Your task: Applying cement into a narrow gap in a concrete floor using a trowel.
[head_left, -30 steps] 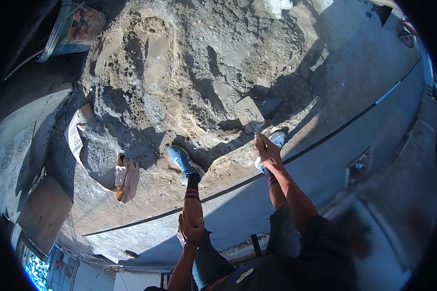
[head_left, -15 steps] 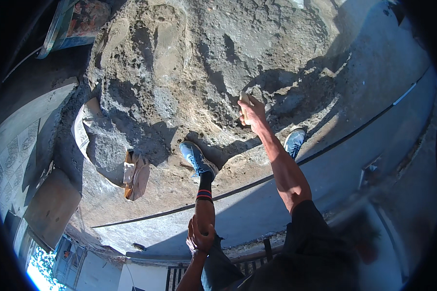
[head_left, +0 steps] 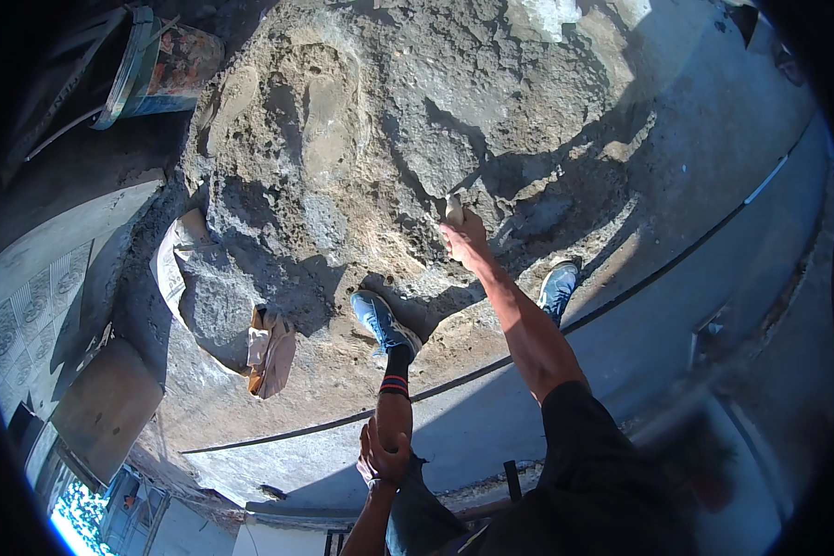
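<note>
My right hand [head_left: 463, 239] reaches out over a heap of rough wet mortar [head_left: 389, 167], fingers closed round a pale tool handle [head_left: 455, 211]. Any blade beyond the handle cannot be made out against the mortar. My left hand [head_left: 383, 456] rests closed round my left shin, just below the knee. Blue shoes show on both feet, the left one [head_left: 378, 320] at the near edge of the heap and the right one [head_left: 558, 289] farther right. Deep shadowed hollows run through the mortar around my right hand.
A torn paper sack [head_left: 271, 352] lies left of my left shoe. At upper left stands a stained bucket [head_left: 171, 69]. Patterned tiles [head_left: 37, 320] and a brown board [head_left: 107, 408] lean at the left. A dark line [head_left: 491, 368] crosses the floor behind my feet.
My right hand has shifted slightly left with the handle, which now points more steeply away from me. The whole view has tilted a little; my left hand stays on the shin.
</note>
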{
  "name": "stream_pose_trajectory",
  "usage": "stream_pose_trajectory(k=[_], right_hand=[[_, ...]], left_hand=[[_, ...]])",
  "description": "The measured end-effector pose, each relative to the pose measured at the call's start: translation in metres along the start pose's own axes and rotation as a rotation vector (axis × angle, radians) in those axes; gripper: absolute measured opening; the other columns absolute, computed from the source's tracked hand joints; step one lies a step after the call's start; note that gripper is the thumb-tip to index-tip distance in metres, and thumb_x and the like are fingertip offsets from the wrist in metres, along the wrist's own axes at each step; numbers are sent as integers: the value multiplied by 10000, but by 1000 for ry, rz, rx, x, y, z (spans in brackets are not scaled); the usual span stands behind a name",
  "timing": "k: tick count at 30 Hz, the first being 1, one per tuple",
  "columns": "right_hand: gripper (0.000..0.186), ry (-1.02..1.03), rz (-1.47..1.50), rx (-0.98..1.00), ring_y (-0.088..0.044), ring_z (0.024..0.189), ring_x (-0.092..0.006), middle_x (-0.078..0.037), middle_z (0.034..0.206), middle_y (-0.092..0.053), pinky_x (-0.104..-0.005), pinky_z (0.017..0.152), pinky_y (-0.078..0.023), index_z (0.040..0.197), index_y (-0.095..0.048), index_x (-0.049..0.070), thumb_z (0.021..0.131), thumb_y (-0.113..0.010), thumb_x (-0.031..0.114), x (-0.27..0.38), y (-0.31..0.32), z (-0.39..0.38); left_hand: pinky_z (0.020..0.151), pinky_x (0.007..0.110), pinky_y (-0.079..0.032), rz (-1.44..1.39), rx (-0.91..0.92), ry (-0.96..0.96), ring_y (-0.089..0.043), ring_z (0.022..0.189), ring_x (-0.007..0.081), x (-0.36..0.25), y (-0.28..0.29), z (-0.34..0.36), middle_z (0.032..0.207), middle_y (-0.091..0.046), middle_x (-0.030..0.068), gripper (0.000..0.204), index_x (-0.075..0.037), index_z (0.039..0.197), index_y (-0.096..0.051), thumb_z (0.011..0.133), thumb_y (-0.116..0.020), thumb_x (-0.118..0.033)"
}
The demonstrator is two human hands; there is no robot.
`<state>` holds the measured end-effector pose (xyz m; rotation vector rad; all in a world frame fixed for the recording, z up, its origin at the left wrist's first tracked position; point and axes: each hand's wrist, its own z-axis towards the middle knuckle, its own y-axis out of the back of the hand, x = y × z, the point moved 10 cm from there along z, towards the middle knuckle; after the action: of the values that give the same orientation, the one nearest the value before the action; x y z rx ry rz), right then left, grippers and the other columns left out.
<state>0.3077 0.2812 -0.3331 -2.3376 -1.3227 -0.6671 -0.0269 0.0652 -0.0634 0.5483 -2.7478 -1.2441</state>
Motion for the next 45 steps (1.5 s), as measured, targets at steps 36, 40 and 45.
stream_pose_trajectory(k=[36,40,45], right_hand=[[444,436,-528,-268,-675,898,-360,-224,967,-676,-439,769,-505,1128,-606,14,733,-698,194,350,544,-556],[479,416,-490,-341,-678,862,-334,-206,942,-682,-424,743,-511,1164,-605,-5,732,-702,179,393,666,-603],[491,220,-231,-369,-574,555,-160,-112,785,-629,-333,473,-454,1234,-586,2,759,-667,97,430,806,-631]], left_hand=[[1063,575,-333,214,-68,-494,-362,1288,507,-256,53,-180,1408,-344,337,485,37,1230,-555,851,-592,-263],[1014,534,-407,450,-29,-493,-489,1214,448,-324,29,-203,1301,-504,297,437,-15,1219,-595,870,-579,-276],[984,514,-437,589,236,-447,-540,1160,427,-443,-20,-202,1226,-567,272,431,-38,1212,-612,875,-584,-305]])
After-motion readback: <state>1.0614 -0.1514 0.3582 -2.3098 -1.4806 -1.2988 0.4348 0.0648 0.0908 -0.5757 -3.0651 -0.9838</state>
